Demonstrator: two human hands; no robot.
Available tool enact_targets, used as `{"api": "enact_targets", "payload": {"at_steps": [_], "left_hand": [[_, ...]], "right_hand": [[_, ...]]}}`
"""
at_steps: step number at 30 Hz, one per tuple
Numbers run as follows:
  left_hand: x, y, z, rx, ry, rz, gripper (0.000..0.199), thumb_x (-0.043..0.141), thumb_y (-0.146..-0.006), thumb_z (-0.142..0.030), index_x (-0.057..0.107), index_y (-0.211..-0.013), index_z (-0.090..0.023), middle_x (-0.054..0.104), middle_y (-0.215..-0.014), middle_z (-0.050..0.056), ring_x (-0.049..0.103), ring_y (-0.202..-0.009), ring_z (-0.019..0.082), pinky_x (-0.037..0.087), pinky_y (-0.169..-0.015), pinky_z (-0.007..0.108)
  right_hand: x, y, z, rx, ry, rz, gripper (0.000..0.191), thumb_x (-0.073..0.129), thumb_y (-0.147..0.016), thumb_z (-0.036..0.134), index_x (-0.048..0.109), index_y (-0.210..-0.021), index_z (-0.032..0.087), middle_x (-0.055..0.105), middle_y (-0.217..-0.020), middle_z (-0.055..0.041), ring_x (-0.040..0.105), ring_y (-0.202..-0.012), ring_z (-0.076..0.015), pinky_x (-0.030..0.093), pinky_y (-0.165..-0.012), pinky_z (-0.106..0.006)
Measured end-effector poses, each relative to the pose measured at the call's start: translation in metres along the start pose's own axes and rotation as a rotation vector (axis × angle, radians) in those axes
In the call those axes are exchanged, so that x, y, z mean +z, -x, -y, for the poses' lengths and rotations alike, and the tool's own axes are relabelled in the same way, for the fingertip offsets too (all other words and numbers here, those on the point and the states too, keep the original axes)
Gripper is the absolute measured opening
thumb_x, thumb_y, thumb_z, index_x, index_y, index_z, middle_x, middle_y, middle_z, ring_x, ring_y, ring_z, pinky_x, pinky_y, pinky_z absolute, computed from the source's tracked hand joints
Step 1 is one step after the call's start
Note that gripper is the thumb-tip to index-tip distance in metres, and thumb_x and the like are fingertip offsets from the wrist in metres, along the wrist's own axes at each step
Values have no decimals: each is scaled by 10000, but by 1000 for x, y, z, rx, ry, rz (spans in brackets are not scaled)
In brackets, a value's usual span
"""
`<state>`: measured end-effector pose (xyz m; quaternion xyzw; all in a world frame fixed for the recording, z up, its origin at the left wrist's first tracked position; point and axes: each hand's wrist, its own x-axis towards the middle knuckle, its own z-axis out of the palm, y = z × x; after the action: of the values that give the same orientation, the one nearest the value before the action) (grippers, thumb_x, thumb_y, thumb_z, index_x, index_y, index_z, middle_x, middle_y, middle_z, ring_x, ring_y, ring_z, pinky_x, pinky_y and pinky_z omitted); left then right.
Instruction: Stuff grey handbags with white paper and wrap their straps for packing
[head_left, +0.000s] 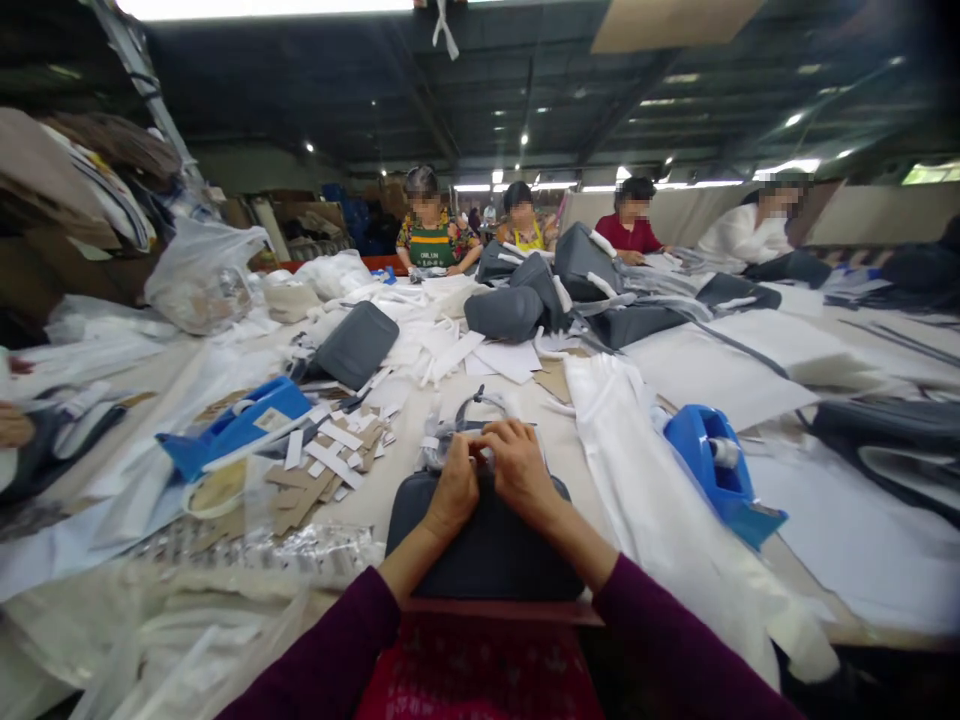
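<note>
Head view: your L hand (452, 488) and R hand (519, 472) are close tog., fingers bent in & meeting over the top of a dark grey bag (487, 550). Can't tell what exactly the fingertips pinch, or if they're clamped on anything; the small stuff btwn them is hidden. The bag lies at the middle of the tabletop's (411, 425) near edge, right in front of your red apron (480, 670). A thin dark strap (480, 395) loops up just beyond your fingers.

Twd the tabletop's L edge: a blue tape dispenser (255, 420), w/ cardboard strips (307, 490) and white strips (337, 435) scattered btwn it & the bag. Another person's hand (13, 427) shows at the far L of the view, apart from yours. Twd the R edge: a 2nd blue dispenser (690, 450), w/ a long white wrap (637, 480) running btwn it & your R hand, down to the near edge.

Further back, mid-tabletop: a single grey bag (356, 345) L of centre, & a bag pile (506, 312) R of it. Along the far edge, 4 people: green apron (431, 248), yellow apron (531, 238), red top (626, 235), white top (739, 235).
</note>
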<state>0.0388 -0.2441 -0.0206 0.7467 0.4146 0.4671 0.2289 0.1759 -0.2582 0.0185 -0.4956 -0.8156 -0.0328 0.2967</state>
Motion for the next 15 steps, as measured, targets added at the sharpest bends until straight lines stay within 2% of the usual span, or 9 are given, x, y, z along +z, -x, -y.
{"api": "enact_targets", "payload": {"at_steps": [4,6,8,10,12,14,15], "left_hand": [[2,2,1,21,-36,9,224,354,-764,-31,410,-905,-196,496,-880,64,505,-837,198,460,-813,384],[2,3,-1,-10,-47,20,199,367,-771,-42,391,-881,-205,488,-852,50,502,-815,195,457,-796,378],[1,4,-3,-37,-58,42,170,394,-791,-65,395,-887,-205,492,-840,40,512,-809,193,455,-789,371],[0,5,-5,-38,-93,67,112,447,-823,-117,418,-892,-200,506,-847,40,520,-813,197,453,-785,364],[-1,6,-5,-2,-140,118,60,513,-856,-205,459,-880,-192,532,-855,47,527,-810,203,450,-776,354],[-2,6,-5,56,-188,201,110,551,-876,-288,516,-869,-184,571,-858,56,540,-818,211,446,-778,348],[-2,6,-4,85,-219,245,134,548,-888,-315,545,-867,-183,589,-852,59,547,-829,217,444,-783,348]], "right_hand": [[-16,-29,-17,-275,259,317,211,484,-850,72,644,-943,173,614,-925,-95,490,-946,-248,329,-853,-396],[-16,-38,-22,-363,304,383,187,475,-891,128,658,-904,164,615,-901,-98,498,-914,-244,319,-853,-396],[-12,-44,-25,-379,310,407,188,480,-898,154,663,-852,156,617,-888,-98,507,-891,-235,309,-853,-388],[-6,-48,-29,-271,315,383,182,482,-869,121,660,-835,144,622,-896,-102,519,-880,-228,301,-838,-378],[3,-50,-35,-56,323,323,196,470,-828,81,654,-873,130,626,-919,-110,528,-874,-226,298,-815,-370],[10,-49,-41,136,313,260,223,457,-806,71,645,-916,119,626,-935,-117,532,-878,-231,299,-808,-369],[12,-47,-43,181,290,241,229,454,-803,73,640,-930,118,623,-940,-118,532,-892,-235,301,-813,-370]]}}
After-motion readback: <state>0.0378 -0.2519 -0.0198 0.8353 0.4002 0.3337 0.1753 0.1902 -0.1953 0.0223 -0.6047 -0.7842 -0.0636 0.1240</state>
